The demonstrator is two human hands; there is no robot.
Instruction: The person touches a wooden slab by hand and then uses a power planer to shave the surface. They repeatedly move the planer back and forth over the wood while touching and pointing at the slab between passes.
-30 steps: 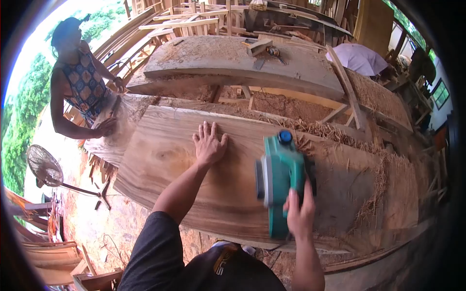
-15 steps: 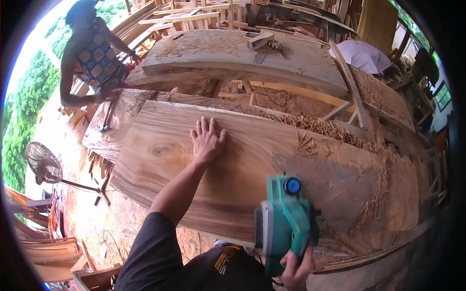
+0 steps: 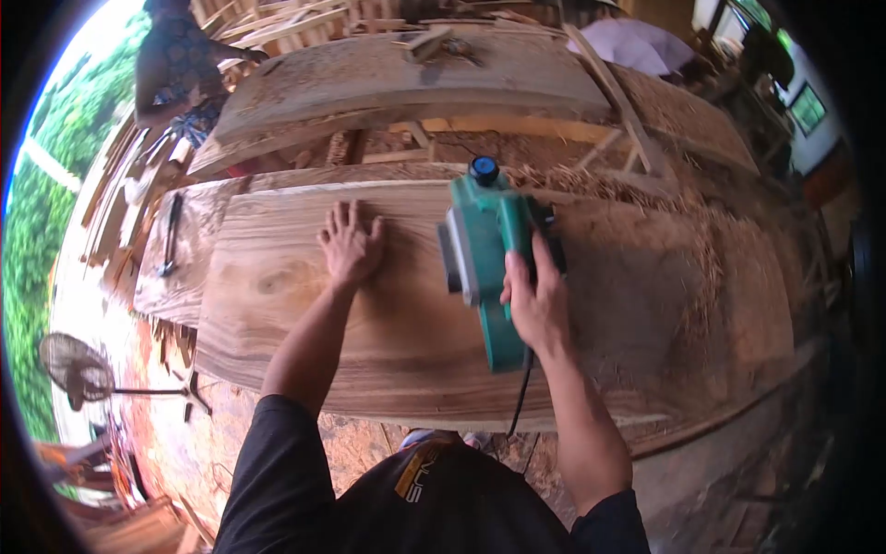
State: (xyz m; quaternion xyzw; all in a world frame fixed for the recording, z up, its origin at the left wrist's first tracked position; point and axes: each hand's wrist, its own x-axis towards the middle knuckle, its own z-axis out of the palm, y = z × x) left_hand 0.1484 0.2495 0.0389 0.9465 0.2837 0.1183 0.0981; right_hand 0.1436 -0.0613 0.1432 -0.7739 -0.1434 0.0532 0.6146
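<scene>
A green electric hand planer [image 3: 492, 268] with a blue front knob sits over the middle of a wide wooden slab [image 3: 277, 319]. My right hand [image 3: 537, 300] is wrapped round its rear handle, and a black cord trails from it towards my body. My left hand [image 3: 351, 245] lies flat on the slab to the left of the planer, fingers spread, holding nothing. The slab shows curved brown grain and a knot at its left; its right part is duller and rougher. The planer's underside is hidden.
Curly wood shavings [image 3: 692, 268] lie along the slab's far and right sides. A second thick slab [image 3: 369, 88] stands beyond, with a wood block [image 3: 428, 43] on it. Another person [image 3: 180, 74] stands at the far left. A standing fan [image 3: 78, 369] is at the left.
My right hand has pushed the planer away from my body, from the near edge towards the far edge. The view has shifted; my left hand still lies flat on the slab.
</scene>
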